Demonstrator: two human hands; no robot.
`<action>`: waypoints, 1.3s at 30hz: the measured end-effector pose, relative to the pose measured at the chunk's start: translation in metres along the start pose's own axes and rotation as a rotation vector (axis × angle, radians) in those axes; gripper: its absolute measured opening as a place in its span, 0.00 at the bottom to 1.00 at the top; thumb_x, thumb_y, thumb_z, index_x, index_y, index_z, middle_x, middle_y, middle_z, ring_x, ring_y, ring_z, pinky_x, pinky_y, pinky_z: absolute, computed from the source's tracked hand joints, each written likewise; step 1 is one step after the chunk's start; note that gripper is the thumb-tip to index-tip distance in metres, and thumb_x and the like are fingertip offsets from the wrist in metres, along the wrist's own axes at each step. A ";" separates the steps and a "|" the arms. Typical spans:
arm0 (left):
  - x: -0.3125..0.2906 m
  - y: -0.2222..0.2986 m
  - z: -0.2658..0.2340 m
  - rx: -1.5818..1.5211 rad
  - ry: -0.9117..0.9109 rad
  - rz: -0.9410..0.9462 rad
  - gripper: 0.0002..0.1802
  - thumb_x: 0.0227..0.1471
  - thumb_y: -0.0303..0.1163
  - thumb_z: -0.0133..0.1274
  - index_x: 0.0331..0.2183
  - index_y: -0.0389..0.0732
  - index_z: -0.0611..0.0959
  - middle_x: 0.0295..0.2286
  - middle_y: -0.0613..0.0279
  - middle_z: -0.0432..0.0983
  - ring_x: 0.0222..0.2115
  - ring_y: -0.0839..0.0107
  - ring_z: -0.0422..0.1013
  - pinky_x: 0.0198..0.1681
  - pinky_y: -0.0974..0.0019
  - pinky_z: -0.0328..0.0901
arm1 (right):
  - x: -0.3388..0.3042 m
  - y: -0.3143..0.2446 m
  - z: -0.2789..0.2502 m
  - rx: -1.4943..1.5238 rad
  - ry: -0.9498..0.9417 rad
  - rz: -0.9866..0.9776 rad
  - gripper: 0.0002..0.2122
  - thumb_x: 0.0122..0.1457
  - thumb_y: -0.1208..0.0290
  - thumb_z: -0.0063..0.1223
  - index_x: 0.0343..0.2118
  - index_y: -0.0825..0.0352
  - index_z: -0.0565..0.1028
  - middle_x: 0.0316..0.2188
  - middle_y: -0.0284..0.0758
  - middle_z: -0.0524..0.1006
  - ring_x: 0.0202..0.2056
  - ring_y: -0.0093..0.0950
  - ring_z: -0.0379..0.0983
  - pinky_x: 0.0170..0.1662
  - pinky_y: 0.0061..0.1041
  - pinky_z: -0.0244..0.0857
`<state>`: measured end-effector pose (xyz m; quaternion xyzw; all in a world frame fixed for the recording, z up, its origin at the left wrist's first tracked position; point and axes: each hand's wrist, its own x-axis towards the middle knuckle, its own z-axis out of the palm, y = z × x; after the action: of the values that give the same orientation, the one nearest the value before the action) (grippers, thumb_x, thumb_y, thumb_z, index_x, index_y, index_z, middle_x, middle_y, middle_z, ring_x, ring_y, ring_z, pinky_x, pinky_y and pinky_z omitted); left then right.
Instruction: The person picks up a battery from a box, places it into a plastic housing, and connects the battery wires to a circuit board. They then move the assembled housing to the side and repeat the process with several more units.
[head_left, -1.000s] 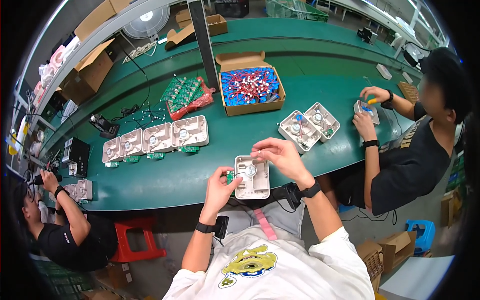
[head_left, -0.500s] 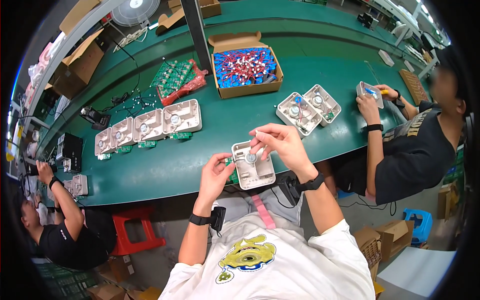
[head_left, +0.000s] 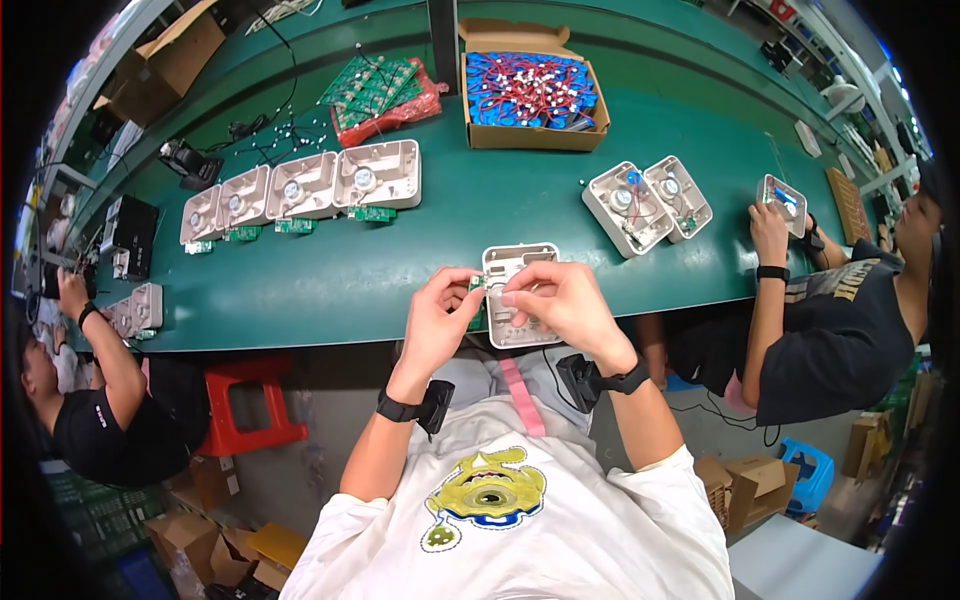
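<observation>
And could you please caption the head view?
Left hand holding a green circuit board, right hand over a pale housing.

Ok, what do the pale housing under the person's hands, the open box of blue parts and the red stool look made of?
Pale housing: probably matte moulded plastic, from its rounded corners. Open box: apparently matte brown cardboard, with a folded-back flap. Red stool: likely smooth plastic, judging by its even colour.

Hands [head_left: 566, 306] partly hide the housing [head_left: 506, 331] and board [head_left: 477, 317].
</observation>
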<state>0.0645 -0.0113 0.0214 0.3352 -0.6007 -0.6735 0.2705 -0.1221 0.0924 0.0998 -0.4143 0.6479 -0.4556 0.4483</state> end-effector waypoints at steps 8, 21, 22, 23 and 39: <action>-0.007 0.012 0.009 0.241 0.053 0.211 0.11 0.59 0.18 0.61 0.44 0.31 0.83 0.39 0.64 0.78 0.31 0.81 0.73 0.37 0.74 0.69 | 0.009 0.009 0.018 -0.252 0.134 -0.023 0.06 0.60 0.76 0.64 0.36 0.72 0.84 0.28 0.39 0.86 0.26 0.25 0.84 0.33 0.25 0.76; -0.012 0.022 0.016 0.454 0.150 0.421 0.11 0.53 0.16 0.62 0.41 0.32 0.85 0.34 0.57 0.80 0.29 0.71 0.75 0.35 0.68 0.71 | 0.008 0.021 0.034 -0.564 0.311 -0.369 0.03 0.56 0.79 0.63 0.32 0.70 0.80 0.28 0.41 0.82 0.28 0.39 0.80 0.33 0.36 0.73; -0.012 0.023 0.016 0.463 0.154 0.435 0.11 0.53 0.16 0.63 0.40 0.31 0.85 0.34 0.57 0.80 0.29 0.70 0.75 0.35 0.68 0.71 | 0.008 0.021 0.034 -0.564 0.309 -0.367 0.03 0.56 0.79 0.63 0.32 0.70 0.80 0.28 0.41 0.82 0.28 0.39 0.80 0.33 0.36 0.73; -0.011 0.023 0.016 0.473 0.158 0.448 0.11 0.52 0.16 0.63 0.40 0.31 0.85 0.34 0.57 0.80 0.29 0.70 0.75 0.35 0.67 0.71 | 0.008 0.021 0.034 -0.563 0.313 -0.371 0.03 0.56 0.79 0.62 0.32 0.70 0.80 0.28 0.41 0.82 0.28 0.40 0.80 0.33 0.37 0.73; -0.013 0.018 0.021 0.432 0.214 0.500 0.11 0.50 0.14 0.63 0.39 0.30 0.84 0.34 0.53 0.79 0.28 0.62 0.77 0.33 0.64 0.72 | 0.010 0.023 0.042 -0.678 0.326 -0.343 0.01 0.57 0.80 0.58 0.31 0.71 0.78 0.28 0.43 0.81 0.32 0.47 0.80 0.35 0.43 0.73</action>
<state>0.0557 0.0093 0.0417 0.2961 -0.7613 -0.4045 0.4114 -0.0875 0.0796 0.0682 -0.5630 0.7453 -0.3442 0.0954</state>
